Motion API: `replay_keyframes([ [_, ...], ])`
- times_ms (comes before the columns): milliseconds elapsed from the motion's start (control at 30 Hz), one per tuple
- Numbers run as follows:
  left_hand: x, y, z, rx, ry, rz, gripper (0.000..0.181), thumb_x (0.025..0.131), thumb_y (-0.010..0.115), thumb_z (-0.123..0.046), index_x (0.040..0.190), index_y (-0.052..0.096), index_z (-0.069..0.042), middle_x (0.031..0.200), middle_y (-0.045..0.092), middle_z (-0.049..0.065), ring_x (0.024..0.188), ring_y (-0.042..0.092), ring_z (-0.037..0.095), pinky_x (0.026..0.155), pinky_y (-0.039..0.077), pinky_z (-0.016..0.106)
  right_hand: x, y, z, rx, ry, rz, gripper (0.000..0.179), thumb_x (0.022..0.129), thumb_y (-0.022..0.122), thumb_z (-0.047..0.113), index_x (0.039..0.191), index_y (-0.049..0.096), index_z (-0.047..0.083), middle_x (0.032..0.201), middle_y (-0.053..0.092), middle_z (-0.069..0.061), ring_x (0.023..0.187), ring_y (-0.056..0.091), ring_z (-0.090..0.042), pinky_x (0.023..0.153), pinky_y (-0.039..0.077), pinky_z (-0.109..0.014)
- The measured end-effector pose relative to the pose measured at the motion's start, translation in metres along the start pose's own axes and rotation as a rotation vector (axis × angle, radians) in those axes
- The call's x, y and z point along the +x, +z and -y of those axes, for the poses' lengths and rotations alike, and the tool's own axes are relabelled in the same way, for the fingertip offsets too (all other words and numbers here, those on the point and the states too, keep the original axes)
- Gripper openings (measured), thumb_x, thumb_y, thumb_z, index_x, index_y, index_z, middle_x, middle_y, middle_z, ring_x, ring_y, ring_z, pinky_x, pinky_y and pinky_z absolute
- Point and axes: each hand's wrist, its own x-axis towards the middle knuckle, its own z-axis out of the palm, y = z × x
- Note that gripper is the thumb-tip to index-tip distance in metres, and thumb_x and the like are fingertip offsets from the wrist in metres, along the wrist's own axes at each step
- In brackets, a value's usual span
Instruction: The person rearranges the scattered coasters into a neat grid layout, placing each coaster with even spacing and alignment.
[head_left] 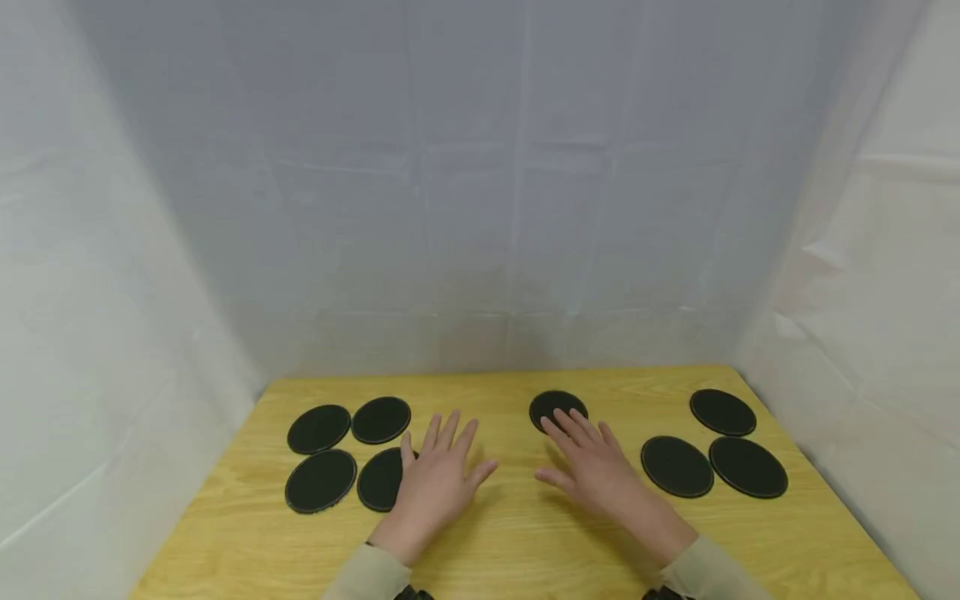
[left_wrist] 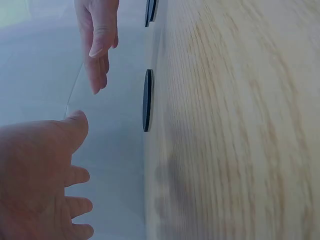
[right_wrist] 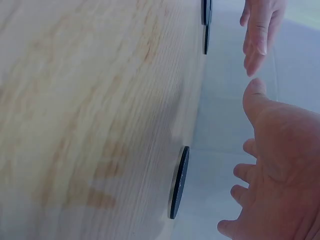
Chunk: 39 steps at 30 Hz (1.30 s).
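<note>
Both hands hover palm down over a wooden table, fingers spread and holding nothing. My left hand (head_left: 437, 483) overlaps the right edge of a black round disc (head_left: 378, 482) in the head view. My right hand (head_left: 596, 475) is farther right, its fingertips overlapping another black disc (head_left: 551, 406) near the back. In the left wrist view, the left hand (left_wrist: 40, 175) shows a gap between it and the wood, with a thin flat disc (left_wrist: 147, 100) beyond. The right wrist view has the right hand (right_wrist: 282, 170) likewise raised above the surface, near a disc edge (right_wrist: 180, 182).
Three more black discs lie on the left, one of them a front-left disc (head_left: 321, 481). On the right are three others, including a disc (head_left: 677, 467) beside the right hand. White sheeting (head_left: 480, 208) encloses the table (head_left: 517, 558) at the back and sides.
</note>
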Motion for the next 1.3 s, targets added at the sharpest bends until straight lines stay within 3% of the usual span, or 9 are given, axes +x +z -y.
replay_keyframes([
  [267, -0.009, -0.004, 0.022, -0.011, -0.047, 0.001, 0.074, 0.108, 0.065, -0.058, 0.167, 0.051, -0.015, 0.176, 0.037, 0.017, 0.165, 0.023, 0.045, 0.121, 0.007, 0.084, 0.004, 0.004, 0.012, 0.017, 0.001, 0.022, 0.081, 0.108, 0.068, 0.054, 0.172, 0.04, 0.014, 0.175, 0.036, -0.019, 0.163, 0.029, -0.044, 0.124, 0.023, -0.075],
  [600, -0.025, -0.015, 0.05, -0.023, -0.1, 0.001, 0.075, 0.108, 0.067, -0.056, 0.167, 0.05, -0.012, 0.177, 0.032, 0.018, 0.166, 0.018, 0.045, 0.12, 0.007, 0.086, 0.015, 0.025, 0.02, 0.087, -0.091, -0.028, 0.084, 0.108, 0.061, 0.063, 0.169, 0.043, 0.008, 0.173, 0.04, -0.022, 0.16, 0.035, -0.046, 0.121, 0.027, -0.077],
  [1000, -0.04, -0.023, 0.078, -0.035, -0.171, 0.001, 0.074, 0.106, 0.07, -0.056, 0.161, 0.057, -0.008, 0.177, 0.031, 0.02, 0.165, 0.019, 0.047, 0.12, 0.006, 0.085, 0.029, 0.026, 0.045, 0.098, -0.083, 0.088, 0.08, 0.109, 0.063, 0.057, 0.171, 0.042, 0.009, 0.175, 0.037, -0.019, 0.162, 0.031, -0.044, 0.125, 0.024, -0.072],
  [1300, -0.052, -0.026, 0.101, -0.031, -0.212, 0.005, 0.083, 0.103, 0.074, -0.057, 0.163, 0.053, -0.006, 0.174, 0.033, 0.027, 0.162, 0.023, 0.054, 0.117, 0.008, 0.087, 0.044, 0.038, 0.061, 0.089, -0.122, 0.112, 0.083, 0.109, 0.062, 0.059, 0.171, 0.04, 0.009, 0.176, 0.036, -0.018, 0.162, 0.032, -0.043, 0.126, 0.022, -0.071],
])
